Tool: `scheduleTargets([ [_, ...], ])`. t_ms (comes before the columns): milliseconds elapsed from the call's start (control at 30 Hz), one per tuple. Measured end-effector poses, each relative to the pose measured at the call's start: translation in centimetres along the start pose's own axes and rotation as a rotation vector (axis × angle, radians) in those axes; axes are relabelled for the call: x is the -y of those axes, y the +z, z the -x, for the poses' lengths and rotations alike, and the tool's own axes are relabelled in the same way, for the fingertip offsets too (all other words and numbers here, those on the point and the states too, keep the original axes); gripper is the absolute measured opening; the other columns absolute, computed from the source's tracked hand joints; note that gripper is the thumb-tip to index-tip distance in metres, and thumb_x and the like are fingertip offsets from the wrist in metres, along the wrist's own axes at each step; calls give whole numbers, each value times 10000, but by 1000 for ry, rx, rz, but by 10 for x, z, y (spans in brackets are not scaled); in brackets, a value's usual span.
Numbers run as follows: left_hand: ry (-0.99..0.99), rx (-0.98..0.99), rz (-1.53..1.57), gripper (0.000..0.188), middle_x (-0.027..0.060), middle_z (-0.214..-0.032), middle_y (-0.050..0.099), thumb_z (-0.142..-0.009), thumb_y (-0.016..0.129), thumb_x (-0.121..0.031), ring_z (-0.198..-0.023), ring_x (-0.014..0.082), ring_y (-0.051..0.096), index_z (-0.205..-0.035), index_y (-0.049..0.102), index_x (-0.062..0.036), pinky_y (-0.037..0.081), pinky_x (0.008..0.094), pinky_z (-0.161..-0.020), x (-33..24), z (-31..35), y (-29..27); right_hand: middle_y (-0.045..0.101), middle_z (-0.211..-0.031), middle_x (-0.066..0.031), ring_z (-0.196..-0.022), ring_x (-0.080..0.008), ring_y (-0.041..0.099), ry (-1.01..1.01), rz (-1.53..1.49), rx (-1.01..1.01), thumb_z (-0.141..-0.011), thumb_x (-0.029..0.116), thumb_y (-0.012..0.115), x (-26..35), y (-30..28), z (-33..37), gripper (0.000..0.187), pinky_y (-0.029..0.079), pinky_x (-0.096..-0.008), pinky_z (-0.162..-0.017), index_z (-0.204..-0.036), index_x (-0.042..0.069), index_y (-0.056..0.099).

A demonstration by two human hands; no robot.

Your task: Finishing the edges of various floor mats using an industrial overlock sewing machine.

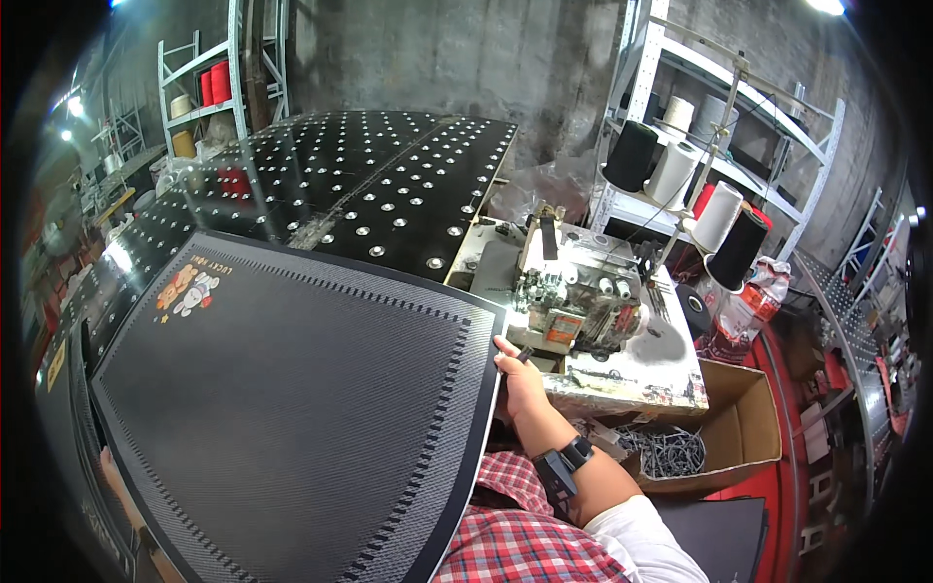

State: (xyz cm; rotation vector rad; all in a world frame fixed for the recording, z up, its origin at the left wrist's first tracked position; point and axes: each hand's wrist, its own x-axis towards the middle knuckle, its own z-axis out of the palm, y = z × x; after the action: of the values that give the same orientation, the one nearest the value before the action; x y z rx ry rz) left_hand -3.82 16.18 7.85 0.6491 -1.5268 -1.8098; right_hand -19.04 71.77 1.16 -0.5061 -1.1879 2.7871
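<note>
A large dark grey floor mat (292, 389) with a black border and a dashed pattern along its edges spreads across the left and middle of the view. Small cartoon animals (185, 291) are printed near its far left corner. My right hand (523, 381) grips the mat's right edge, thumb on top. A small dark object (525, 356) shows at that hand, its kind unclear. At the mat's left edge is my left hand (111, 472), closed on the edge, its fingers mostly hidden. Beyond my right hand stands an overlock sewing machine (578, 291).
A black table (389, 185) dotted with metal balls lies beyond the mat. Thread cones (673, 173) stand over the machine's right side. Below is a cardboard box (743, 418) with grey trimmings (666, 453). More dark mats (724, 534) lie at lower right; metal shelves (739, 92) stand behind.
</note>
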Motion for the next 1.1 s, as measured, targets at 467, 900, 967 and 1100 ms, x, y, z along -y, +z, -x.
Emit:
scheduleTargets([
  [467,-173,-79,-80,461,102,-1103,453,-796,413,-395,-909,200,463,-1114,452,-64,369,278,-798,10,27,28,564,-878,-74,-744,-140,529,-170,150,-44,-747,-15,468,7,-36,-19,274,448,-253,-692,-1009,18,543],
  [900,-479,118,173,536,131,-1157,448,-747,483,-410,-988,252,442,-1108,452,-16,339,317,-844,33,-2,59,514,-808,22,-735,-51,445,-89,550,156,-814,32,447,-10,-55,31,145,373,-201,-716,-915,44,550],
  [967,-461,161,163,544,130,-1135,466,-742,484,-408,-966,252,455,-1099,455,1,345,316,-833,44,-18,61,508,-819,17,-748,-55,442,-57,485,173,-819,31,445,-17,-60,33,117,366,-202,-731,-896,44,533],
  [1100,-473,146,147,510,128,-1069,508,-734,507,-355,-915,253,490,-1074,471,23,378,322,-806,55,-40,82,494,-825,11,-766,-60,438,-71,458,192,-830,30,436,-24,-60,38,93,359,-200,-744,-881,46,513],
])
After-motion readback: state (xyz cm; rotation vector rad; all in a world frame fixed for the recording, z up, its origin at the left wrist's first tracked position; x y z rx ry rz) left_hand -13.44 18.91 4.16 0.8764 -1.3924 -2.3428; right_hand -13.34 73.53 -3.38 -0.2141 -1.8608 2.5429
